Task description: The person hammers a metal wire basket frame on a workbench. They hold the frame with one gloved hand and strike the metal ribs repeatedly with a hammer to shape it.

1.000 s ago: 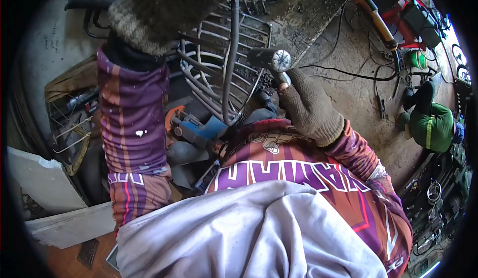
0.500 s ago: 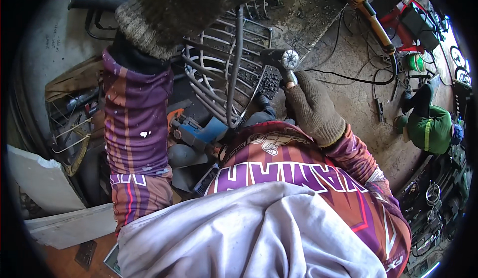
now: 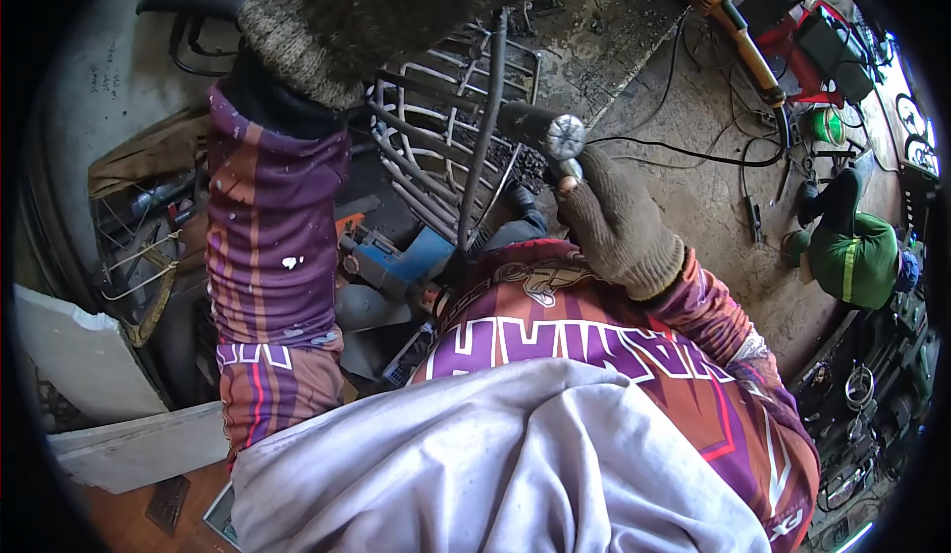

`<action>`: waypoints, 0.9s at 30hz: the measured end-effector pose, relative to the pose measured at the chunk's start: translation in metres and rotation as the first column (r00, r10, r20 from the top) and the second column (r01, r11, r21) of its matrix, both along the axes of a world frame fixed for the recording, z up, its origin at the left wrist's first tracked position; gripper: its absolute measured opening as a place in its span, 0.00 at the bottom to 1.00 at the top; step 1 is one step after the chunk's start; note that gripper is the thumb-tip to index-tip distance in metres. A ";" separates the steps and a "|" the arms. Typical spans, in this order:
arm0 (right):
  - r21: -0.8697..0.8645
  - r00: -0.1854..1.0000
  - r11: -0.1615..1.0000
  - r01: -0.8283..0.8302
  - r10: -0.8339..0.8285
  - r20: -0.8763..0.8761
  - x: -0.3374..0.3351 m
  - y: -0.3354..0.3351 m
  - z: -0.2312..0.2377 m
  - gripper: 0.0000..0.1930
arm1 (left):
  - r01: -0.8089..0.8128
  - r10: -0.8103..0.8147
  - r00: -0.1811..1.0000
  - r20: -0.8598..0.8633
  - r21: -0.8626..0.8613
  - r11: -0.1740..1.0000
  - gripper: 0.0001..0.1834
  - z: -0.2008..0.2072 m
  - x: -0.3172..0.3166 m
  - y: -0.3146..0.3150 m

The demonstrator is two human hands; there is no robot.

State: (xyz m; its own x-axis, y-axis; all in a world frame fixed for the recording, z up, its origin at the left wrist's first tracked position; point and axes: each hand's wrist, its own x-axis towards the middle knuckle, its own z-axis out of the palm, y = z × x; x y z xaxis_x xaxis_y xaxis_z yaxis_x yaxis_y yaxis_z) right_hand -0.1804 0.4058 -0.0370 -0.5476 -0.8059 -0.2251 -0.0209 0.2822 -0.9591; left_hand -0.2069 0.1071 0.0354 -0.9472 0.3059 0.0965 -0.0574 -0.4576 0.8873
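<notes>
My left hand [image 3: 386, 28], in a dirty knitted glove, is raised high and close at the upper left. It grips a rack of bent metal bars [image 3: 478, 147] that hangs below it; its fingertips are hidden. My right hand [image 3: 634, 226], in a brown knitted glove, is closed round a hammer [image 3: 540, 129]. The round, worn face of the hammer points up toward me, and its head lies close to the rack's right side. Most of the handle is hidden by the glove. Dark crumbs [image 3: 530, 167] lie beyond the rack's bars.
A blue tool [image 3: 401, 256] with an orange part lies below the rack. To the right are a yellow power tool [image 3: 728, 23], cables [image 3: 693, 160], a green spool [image 3: 827, 125] and a crouching person in green [image 3: 857, 256]. White boards [image 3: 89, 355] lean at the left.
My left hand and the upper part of the rack have shifted a little right. The hammer's head has tilted and dropped slightly left, its face turned more toward me.
</notes>
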 end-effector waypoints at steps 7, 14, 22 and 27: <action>0.186 0.992 0.981 -0.045 0.065 -0.104 0.011 -0.006 -0.027 0.17 | -0.021 0.021 1.000 0.006 -0.054 0.998 0.25 0.003 0.006 0.002; 0.056 0.999 0.998 0.014 -0.012 -0.037 0.005 -0.005 -0.009 0.19 | -0.014 0.015 1.000 0.017 -0.047 0.999 0.23 -0.002 0.003 0.000; 0.191 0.989 0.981 -0.013 0.041 -0.145 0.012 -0.009 -0.021 0.20 | -0.055 0.038 0.996 -0.080 -0.227 0.972 0.20 0.010 -0.009 0.002; 0.218 0.951 0.976 -0.004 0.070 -0.300 0.014 -0.011 -0.018 0.20 | 0.486 -0.587 0.805 0.086 -0.663 0.569 0.16 0.050 -0.053 -0.014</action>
State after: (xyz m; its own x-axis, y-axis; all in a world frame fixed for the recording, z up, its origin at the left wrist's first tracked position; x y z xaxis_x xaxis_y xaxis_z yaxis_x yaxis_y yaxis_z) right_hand -0.1661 0.3953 -0.0550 -0.5875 -0.7787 -0.2201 -0.3166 0.4715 -0.8231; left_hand -0.2595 0.0927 0.0852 -0.5805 0.7860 -0.2125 0.0336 0.2838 0.9583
